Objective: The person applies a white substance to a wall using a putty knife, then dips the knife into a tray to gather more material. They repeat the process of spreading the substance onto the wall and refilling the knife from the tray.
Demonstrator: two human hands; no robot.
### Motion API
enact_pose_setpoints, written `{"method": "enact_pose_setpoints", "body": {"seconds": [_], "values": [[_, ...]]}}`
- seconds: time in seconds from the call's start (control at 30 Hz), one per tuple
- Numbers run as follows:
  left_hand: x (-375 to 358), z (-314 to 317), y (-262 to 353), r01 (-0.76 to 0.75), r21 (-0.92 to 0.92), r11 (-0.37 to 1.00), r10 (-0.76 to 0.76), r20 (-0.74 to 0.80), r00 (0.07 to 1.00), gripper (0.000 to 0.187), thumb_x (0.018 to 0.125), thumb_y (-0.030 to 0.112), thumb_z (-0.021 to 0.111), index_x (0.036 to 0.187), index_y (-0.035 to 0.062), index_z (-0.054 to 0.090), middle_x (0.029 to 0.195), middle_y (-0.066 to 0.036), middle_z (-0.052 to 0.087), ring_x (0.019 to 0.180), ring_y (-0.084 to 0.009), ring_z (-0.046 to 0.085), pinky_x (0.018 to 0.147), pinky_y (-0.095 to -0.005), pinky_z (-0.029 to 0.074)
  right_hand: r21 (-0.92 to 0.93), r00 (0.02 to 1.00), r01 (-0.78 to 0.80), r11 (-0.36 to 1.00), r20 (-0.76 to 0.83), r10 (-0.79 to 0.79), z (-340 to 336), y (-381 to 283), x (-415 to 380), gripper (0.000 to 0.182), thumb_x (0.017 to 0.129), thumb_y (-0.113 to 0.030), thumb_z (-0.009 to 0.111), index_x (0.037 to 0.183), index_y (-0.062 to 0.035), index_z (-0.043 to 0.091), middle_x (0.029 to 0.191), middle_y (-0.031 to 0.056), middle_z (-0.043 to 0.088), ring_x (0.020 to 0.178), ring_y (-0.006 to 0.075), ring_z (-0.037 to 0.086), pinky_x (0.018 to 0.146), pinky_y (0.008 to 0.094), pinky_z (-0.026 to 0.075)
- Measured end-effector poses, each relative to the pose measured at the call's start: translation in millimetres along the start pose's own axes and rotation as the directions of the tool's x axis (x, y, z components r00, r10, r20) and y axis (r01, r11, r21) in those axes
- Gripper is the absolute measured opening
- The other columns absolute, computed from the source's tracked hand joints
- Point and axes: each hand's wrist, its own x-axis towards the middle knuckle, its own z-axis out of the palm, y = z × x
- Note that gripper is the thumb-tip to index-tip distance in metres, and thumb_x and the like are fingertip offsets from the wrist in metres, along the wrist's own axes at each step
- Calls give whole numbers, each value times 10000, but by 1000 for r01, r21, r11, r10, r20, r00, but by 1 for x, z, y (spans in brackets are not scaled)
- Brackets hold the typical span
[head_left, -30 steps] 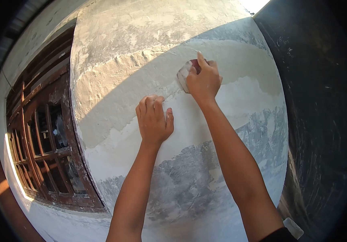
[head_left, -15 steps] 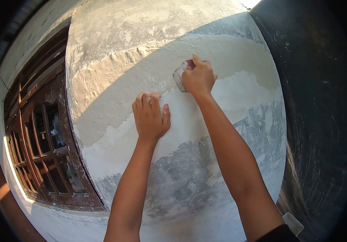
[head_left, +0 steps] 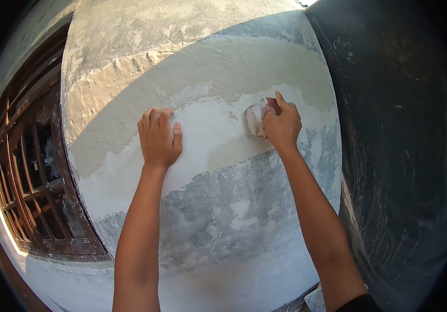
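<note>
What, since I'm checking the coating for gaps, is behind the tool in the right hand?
Behind the tool is the wall; pale, patchy coating shows around the tool. The patch covered by the tool and right hand can't be seen, so gaps there would be hidden.

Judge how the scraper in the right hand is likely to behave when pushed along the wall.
The scraper is probably light, being small enough for the right hand alone to hold. It looks fairly stiff, with no bend showing. Pale smears across its face might make it slippery there.
</note>
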Motion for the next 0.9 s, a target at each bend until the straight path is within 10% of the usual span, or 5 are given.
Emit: {"method": "enact_pose_setpoints", "body": {"seconds": [0.37,0.9], "values": [[-18,48,167,-12,-298,954,47,109,993,379,754,109,608,1113,27,517,1095,-146,551,1076,-335,495,906,-444,352,222,965,-145,964,246,89,-68,102,1,376,817,-11,635,1170,-122,701,959,114,633,911,250,634,828,355,483],[-155,95,362,267,-502,823,-102,330,938,468,713,74,634,1153,20,483,1082,-167,545,1045,-356,501,880,-478,350,70,778,-443,894,526,344,-160,276,-86,385,840,14,601,1194,-114,685,963,144,649,879,236,647,808,320,488]]}}
